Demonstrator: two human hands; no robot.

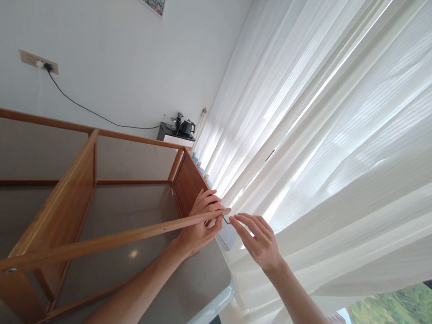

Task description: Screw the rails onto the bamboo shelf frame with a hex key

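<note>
A wooden furniture frame (115, 238) with side panels stands on a grey table. My left hand (200, 224) reaches in behind its front rail and grips the corner, where the rail's right end meets the reddish-brown side panel (191, 181). Just to the right, my right hand (256, 236) pinches the end of a thin bent metal hex key (226, 220). The key's other end meets the rail's end; whether it sits in a screw head is too small to tell. A metal bolt head (10, 271) shows in the rail at far left.
The grey table (206, 276) has a rounded front corner. White curtains (325, 153) hang close on the right. Behind the frame, a black kettle (188, 127) stands on a small cabinet, its cord (104, 122) running to a wall socket (38, 62). Several bottles (201, 167) stand beside the side panel.
</note>
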